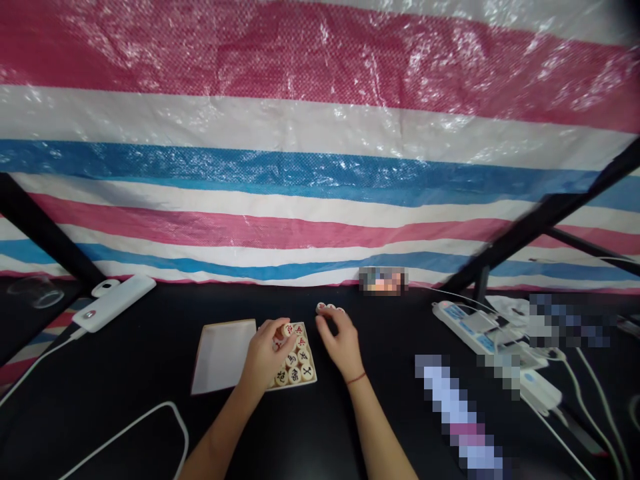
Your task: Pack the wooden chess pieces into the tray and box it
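Observation:
A shallow box [315, 372] of round Chinese chess pieces lies on the black table, red characters toward the back and black ones toward the front. Over its back part, my left hand [265, 353] is closed on a Chinese chess piece [289, 330] with a red character, pinched between thumb and fingers. The hand hides the box's left side. Beyond the box, several red-marked pieces [321, 307] sit in a short row on the table. My right hand [341, 339] reaches to them, fingertips at the row, thumb and forefinger apart. It partly covers these pieces.
The box's lid [225, 357] lies at its left. A white power bank [117, 303] with a cable stands back left, near a clear cup [40, 293]. On the right are a power strip [470, 330] with plugs and cables, and blurred items. A striped sheet [300, 153] hangs behind.

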`<state>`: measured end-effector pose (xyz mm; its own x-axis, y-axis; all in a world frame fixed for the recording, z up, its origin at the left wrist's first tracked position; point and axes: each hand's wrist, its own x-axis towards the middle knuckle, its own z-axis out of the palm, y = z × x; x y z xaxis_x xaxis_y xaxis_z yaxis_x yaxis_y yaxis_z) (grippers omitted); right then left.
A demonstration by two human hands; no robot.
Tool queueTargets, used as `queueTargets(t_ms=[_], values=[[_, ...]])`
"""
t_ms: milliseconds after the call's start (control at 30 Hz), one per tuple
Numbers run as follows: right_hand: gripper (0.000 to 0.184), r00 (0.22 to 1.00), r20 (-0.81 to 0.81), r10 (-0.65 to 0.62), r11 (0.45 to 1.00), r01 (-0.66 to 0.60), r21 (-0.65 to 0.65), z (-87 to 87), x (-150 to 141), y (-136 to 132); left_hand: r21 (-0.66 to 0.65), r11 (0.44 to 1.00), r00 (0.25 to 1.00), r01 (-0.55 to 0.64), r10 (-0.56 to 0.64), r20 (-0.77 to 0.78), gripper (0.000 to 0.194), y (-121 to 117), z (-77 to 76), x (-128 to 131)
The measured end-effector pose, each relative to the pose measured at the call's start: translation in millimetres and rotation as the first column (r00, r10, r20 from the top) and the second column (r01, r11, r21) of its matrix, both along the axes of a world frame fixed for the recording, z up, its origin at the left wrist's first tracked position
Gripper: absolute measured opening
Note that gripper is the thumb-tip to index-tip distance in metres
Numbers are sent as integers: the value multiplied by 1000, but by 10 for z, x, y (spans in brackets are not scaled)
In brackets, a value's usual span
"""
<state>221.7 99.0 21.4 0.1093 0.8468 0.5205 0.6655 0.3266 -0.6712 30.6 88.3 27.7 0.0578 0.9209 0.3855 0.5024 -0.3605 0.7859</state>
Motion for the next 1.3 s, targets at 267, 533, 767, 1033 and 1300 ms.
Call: queueTargets(t_ms=[267, 533, 767, 1033, 1300], values=[[17, 950, -148, 274, 957, -285, -59, 203, -489, -251, 159, 986, 986, 41, -14, -168, 19, -26, -105, 8], [34, 956, -118, -270, 962, 273, 18, -49, 140, 42, 196, 980, 946, 28, 38, -322, 31, -3, -107, -15], [26, 917, 181, -357, 930, 366, -19, -377, 513, 214, 156, 988, 936, 7, 48, -348, 23, 36, -97, -94], [21, 887, 285, -363, 912, 400, -85, -464, 452, 229, 127, 992, 933, -4, 49, -358, 21, 44, -84, -97], [24, 881, 229, -414, 905, 426, -7, -302, 355, 179, 28, 997, 884, -65, 70, -463, 18, 23, -19, -87]])
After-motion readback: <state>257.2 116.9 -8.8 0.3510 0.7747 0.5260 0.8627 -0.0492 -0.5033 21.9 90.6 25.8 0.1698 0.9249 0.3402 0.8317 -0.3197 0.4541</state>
